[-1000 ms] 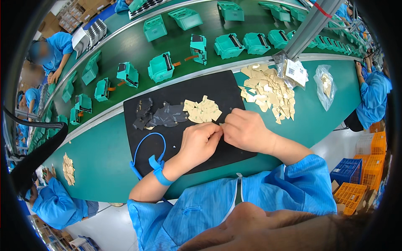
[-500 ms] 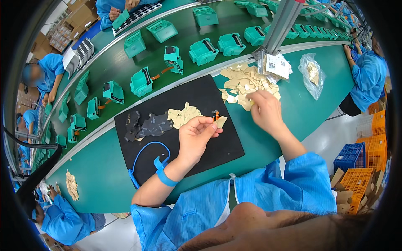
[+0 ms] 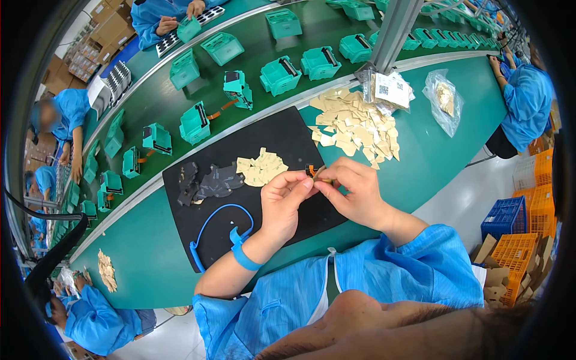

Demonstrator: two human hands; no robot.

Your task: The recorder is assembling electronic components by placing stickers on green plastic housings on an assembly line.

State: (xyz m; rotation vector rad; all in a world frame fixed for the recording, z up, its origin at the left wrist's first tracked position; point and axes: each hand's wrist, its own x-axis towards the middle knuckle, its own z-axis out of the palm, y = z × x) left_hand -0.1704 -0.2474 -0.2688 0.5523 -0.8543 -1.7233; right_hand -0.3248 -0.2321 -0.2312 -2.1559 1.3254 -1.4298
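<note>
My left hand [image 3: 283, 201] pinches a small black part with an orange flex strip [image 3: 310, 170] between thumb and fingertips. Right beside it, my right hand [image 3: 358, 195] has thumb and index closed together, nearly meeting the left fingertips. What the right fingers pinch is mostly covered; only a thin pale edge shows. Both hands are over the right part of a black mat [image 3: 240, 228]. On the mat, behind my left hand, lie a small heap of cream pieces [image 3: 262, 167] and several dark grey pieces [image 3: 219, 183]. A blue wrist strap [image 3: 243, 252] circles my left wrist.
A larger heap of cream pieces [image 3: 354, 123] lies beyond my right hand, near packets [image 3: 390, 90] and a clear bag [image 3: 444, 102]. A metal post [image 3: 396, 36] rises behind. Green housings [image 3: 195, 123] line the belt. Co-workers sit around; crates [image 3: 513, 258] stand at right.
My right hand has come from the large cream heap to my left hand, its fingers now closed beside the small part. My left hand stays nearly in place, still holding it.
</note>
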